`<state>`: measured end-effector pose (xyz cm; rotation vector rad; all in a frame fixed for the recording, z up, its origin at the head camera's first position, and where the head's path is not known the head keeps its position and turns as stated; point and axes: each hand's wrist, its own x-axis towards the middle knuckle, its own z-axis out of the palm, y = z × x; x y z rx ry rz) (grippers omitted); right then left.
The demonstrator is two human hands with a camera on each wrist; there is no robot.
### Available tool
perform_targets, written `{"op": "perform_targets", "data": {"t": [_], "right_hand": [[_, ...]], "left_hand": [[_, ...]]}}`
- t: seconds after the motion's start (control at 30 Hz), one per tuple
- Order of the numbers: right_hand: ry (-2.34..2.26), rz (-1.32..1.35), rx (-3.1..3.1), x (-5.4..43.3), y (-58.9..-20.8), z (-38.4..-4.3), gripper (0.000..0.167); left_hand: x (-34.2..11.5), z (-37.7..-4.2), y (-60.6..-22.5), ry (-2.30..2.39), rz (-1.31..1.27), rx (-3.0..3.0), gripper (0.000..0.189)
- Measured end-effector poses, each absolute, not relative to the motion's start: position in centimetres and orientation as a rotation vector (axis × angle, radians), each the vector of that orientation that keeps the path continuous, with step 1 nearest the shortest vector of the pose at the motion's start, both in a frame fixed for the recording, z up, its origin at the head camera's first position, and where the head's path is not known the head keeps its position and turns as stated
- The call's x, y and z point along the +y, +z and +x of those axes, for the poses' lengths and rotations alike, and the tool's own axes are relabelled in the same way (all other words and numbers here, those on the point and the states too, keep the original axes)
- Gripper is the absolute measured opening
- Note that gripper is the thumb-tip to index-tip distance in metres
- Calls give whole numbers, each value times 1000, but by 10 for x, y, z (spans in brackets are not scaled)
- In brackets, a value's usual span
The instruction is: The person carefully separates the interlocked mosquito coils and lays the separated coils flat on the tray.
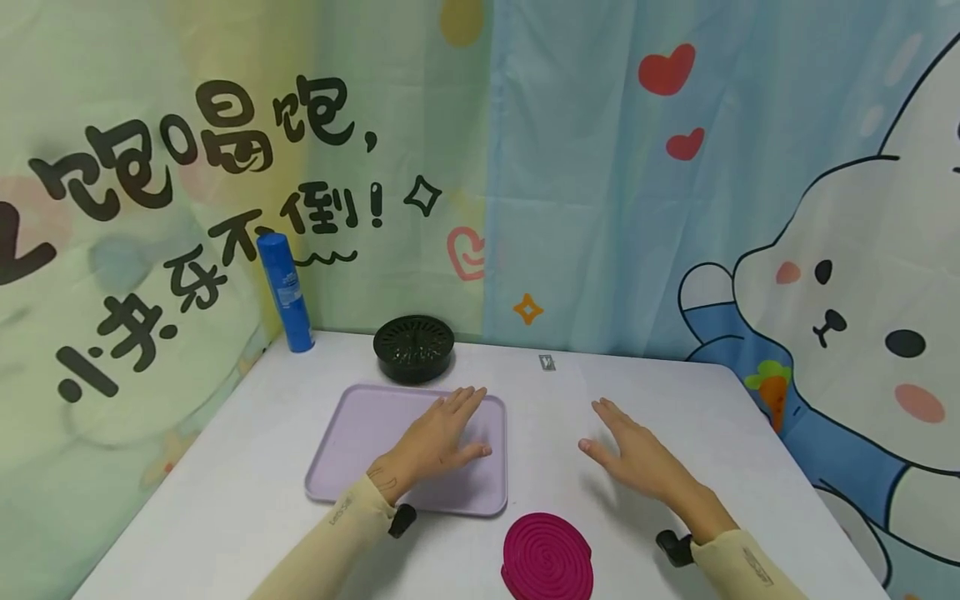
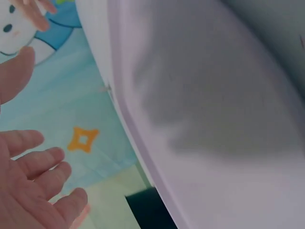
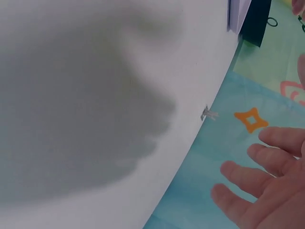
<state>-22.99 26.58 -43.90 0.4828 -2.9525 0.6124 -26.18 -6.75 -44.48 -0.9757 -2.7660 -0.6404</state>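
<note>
Curtain (image 1: 405,108), ten o'clock in the head view: dark lettering (image 1: 232,125) reads "饱喝饱," after a character cut by the edge; beneath, "快乐不倒!". Blue cylinder (image 1: 287,292), nine o'clock: white print, illegible. Left sleeve (image 1: 330,537), seven o'clock, and right sleeve (image 1: 731,554), between four and five: markings, illegible.

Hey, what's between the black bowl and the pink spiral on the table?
In the head view, the purple tray with the left hand over it, then a strip of bare white table.
</note>
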Motion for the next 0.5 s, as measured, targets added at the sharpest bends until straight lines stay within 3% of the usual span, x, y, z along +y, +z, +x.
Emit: {"op": "perform_targets", "data": {"t": [0.5], "right_hand": [[640, 602, -3100, 252, -438, -198, 77]], "left_hand": [[-47, -227, -450, -596, -1126, -2934, 91]]}}
